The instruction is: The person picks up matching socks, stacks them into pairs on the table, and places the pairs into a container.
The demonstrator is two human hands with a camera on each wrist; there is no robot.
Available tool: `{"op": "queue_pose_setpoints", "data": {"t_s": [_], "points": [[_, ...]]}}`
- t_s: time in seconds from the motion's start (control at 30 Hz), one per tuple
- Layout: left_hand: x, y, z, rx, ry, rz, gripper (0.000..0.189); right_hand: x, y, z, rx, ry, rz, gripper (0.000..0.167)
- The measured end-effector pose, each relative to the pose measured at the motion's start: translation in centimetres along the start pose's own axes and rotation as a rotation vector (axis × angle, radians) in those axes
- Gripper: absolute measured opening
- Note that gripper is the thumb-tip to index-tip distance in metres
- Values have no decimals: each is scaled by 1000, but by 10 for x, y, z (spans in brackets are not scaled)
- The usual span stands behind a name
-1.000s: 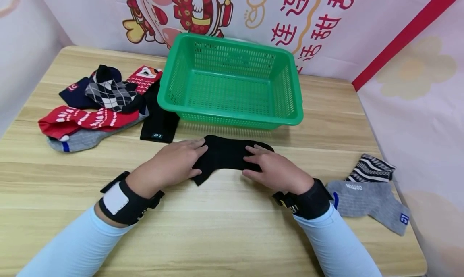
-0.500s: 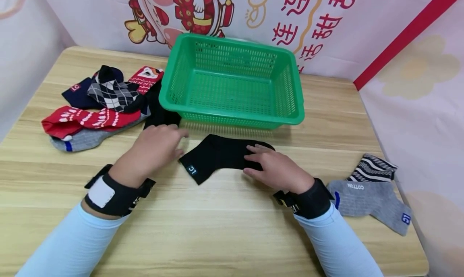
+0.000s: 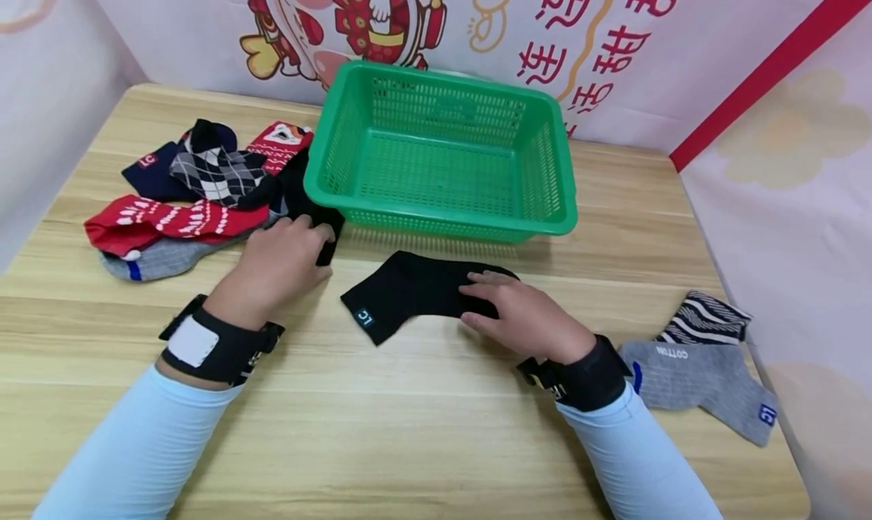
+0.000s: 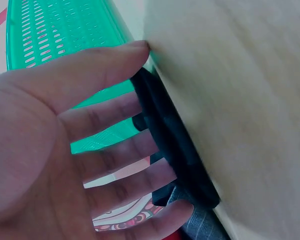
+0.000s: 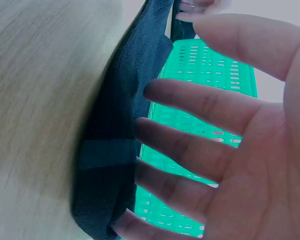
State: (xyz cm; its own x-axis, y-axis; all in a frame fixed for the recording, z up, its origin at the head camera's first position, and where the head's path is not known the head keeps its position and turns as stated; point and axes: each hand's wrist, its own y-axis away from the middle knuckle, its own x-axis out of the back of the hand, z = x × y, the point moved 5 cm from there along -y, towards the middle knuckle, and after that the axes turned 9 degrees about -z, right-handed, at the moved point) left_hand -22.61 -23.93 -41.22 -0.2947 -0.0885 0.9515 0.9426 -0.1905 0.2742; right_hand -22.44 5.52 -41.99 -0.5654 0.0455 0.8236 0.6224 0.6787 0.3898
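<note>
A black sock (image 3: 422, 281) with an LC mark at its cuff lies flat in front of the basket. My right hand (image 3: 521, 312) rests on its toe end; in the right wrist view the spread fingertips (image 5: 152, 90) touch the cloth. At the left, my left hand (image 3: 282, 259) is over a second black sock (image 3: 330, 240), which is partly covered by the hand and runs back beside the basket. The left wrist view has the fingers extended, their tips against this black sock (image 4: 175, 145), and the thumb apart from them near the table.
A green plastic basket (image 3: 439, 223) stands at the back. Left of it lies a pile with a red patterned sock (image 3: 170, 221), a grey sock (image 3: 170, 256), an argyle sock (image 3: 221, 175) and others. At the right lie a grey sock (image 3: 708, 376) and a zebra-striped sock (image 3: 705, 319).
My left hand has left the cuff of the middle black sock and moved left onto the second black sock. The right hand stays on the toe end.
</note>
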Motion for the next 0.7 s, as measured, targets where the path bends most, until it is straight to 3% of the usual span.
{"op": "queue_pose_setpoints", "data": {"t_s": [0.27,0.6,0.7], "points": [[-4,-3,1,19,-2,15,39,-1,0,1,-10,-7,-1,48],[5,0,2,16,-21,117,7,-1,0,1,-12,-17,3,47],[13,5,5,18,-44,196,6,0,0,1,-6,-16,11,47]]}}
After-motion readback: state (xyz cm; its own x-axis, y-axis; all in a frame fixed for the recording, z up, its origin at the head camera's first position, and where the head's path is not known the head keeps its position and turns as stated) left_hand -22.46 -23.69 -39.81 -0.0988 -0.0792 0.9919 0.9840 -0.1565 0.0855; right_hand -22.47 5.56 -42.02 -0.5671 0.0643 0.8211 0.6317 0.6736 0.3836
